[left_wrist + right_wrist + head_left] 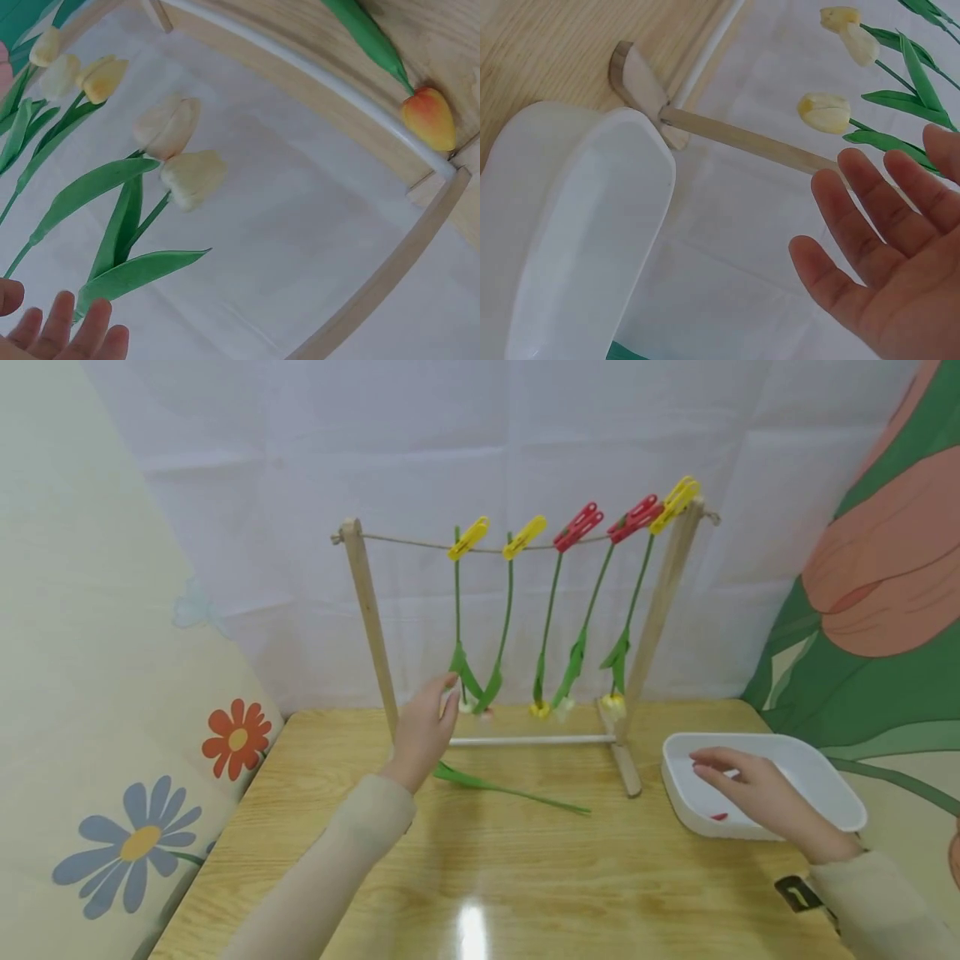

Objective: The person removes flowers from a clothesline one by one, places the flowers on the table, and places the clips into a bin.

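Five artificial tulips hang head down from a rope, clipped by yellow clothespins [469, 538] and red clothespins [578, 527]. My left hand [424, 727] is beside the leaves of the leftmost tulip [459, 656], fingers relaxed; in the left wrist view the hand [64, 334] appears below the pale tulip heads [193, 178]. My right hand [757, 789] hovers over the white bin [675, 793], and the right wrist view shows its fingers spread, holding nothing [892, 247]. An orange-yellow tulip [429, 118] lies on the table, its head hidden by my left arm in the head view.
A wooden frame [367, 610] with a white bottom bar [532, 740] stands at the back of the table [525, 877]. A small red piece [719, 817] shows in the bin. White cloth [570, 410] hangs behind, with flower-patterned panels at both sides.
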`<state>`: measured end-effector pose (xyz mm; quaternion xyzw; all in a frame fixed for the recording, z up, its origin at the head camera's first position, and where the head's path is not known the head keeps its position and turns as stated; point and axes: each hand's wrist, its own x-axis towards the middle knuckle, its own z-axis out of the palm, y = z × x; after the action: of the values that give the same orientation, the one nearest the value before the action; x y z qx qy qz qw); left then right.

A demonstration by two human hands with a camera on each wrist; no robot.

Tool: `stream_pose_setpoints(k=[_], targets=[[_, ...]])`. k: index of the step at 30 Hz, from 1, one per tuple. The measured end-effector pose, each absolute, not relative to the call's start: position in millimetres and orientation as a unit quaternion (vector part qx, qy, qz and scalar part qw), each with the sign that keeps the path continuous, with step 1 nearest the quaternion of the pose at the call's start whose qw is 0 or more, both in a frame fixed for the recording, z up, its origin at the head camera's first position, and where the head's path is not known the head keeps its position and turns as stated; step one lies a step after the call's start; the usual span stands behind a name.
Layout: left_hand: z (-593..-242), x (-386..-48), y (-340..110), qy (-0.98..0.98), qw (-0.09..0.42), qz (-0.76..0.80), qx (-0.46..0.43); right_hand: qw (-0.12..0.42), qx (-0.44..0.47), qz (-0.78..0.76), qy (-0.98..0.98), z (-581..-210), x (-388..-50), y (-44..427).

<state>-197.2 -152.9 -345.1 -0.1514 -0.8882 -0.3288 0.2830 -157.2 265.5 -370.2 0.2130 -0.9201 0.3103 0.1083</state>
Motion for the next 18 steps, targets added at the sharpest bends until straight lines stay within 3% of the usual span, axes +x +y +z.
stream_pose_setpoints(k=[18], targets=[[-308,-211,-140,-0.875,0.19,-0.431,-0.115,0.107,0.24,0.305,-0.915,-359,-156,253]])
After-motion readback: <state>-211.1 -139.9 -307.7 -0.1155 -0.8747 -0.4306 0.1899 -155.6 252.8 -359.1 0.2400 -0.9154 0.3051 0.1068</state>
